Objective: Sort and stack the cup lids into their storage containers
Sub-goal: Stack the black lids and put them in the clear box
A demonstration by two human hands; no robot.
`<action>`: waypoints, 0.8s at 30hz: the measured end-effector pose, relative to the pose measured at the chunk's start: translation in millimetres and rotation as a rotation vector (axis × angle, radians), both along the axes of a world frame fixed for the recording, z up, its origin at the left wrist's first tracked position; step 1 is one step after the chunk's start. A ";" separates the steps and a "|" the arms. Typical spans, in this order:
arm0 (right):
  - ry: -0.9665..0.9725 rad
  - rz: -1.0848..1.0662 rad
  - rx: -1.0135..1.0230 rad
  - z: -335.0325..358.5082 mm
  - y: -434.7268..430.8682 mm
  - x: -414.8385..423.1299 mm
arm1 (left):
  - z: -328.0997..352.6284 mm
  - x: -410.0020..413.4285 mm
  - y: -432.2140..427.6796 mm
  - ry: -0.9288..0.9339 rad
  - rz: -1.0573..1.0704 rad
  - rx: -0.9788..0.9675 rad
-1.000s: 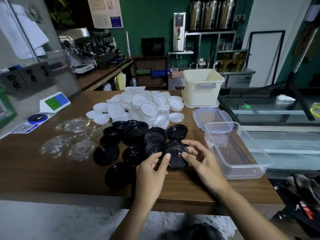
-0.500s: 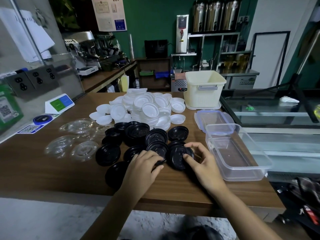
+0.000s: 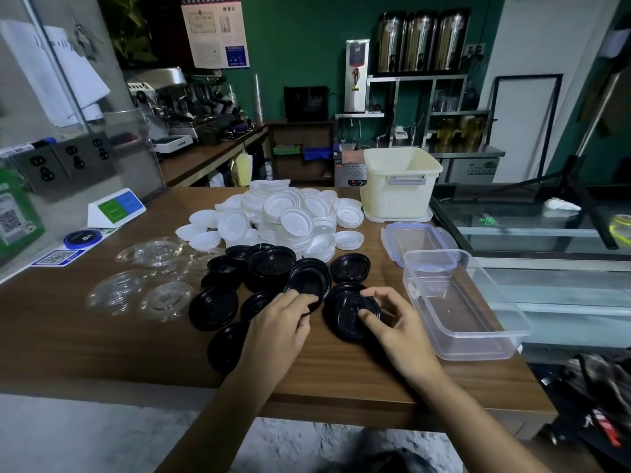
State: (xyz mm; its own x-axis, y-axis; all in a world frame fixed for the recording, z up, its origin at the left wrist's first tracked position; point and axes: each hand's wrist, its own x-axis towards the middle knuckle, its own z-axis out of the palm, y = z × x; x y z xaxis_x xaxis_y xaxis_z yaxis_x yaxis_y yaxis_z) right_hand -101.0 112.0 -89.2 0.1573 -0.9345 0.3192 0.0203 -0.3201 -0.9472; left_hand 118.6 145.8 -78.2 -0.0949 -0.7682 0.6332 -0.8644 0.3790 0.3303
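Several black cup lids (image 3: 273,264) lie spread over the middle of the wooden table (image 3: 85,339). My right hand (image 3: 392,322) grips a small stack of black lids (image 3: 345,319) by its rim, thumb on top. My left hand (image 3: 280,322) pinches the near edge of another black lid (image 3: 307,279) just left of that stack. Behind them is a heap of white lids (image 3: 290,216). Clear lids (image 3: 153,278) lie to the left. A clear rectangular container (image 3: 457,302) stands open on the right, with nothing in it.
A cream bin (image 3: 399,182) stands at the table's far right, and the clear container's flat lid (image 3: 416,237) lies in front of it. A small sign stand (image 3: 116,206) and QR stickers are at the left. The table's near edge runs just below my wrists.
My left hand left the stack in my right hand, moved left and took hold of a neighbouring black lid. My right hand kept the stack and shifted slightly right.
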 end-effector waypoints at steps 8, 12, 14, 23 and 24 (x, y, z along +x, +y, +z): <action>-0.016 -0.033 -0.015 0.7 1.1 0.5 | 10.3 -26.3 18.0 1.054 -0.206 0.183; -0.022 -0.028 -0.006 1.3 1.4 -0.2 | 4.6 -40.8 19.6 1.341 -0.249 0.302; -0.039 -0.021 0.024 4.5 2.8 -0.4 | -1.0 -45.9 18.3 1.305 -0.227 0.333; -0.166 0.020 0.089 5.7 3.7 0.0 | -12.7 -56.0 13.1 1.063 -0.016 0.296; -0.164 0.028 0.074 5.7 4.1 -0.5 | -15.6 -56.0 12.8 1.024 -0.013 0.304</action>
State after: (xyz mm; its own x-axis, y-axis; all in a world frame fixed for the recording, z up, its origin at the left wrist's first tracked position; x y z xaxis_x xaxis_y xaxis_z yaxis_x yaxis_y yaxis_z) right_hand -101.4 116.1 -83.5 0.1352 -0.9523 0.2737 0.1840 -0.2473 -0.9513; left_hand 62.6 158.5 -93.8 0.3643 -0.9100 0.1982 -0.1180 0.1660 0.9790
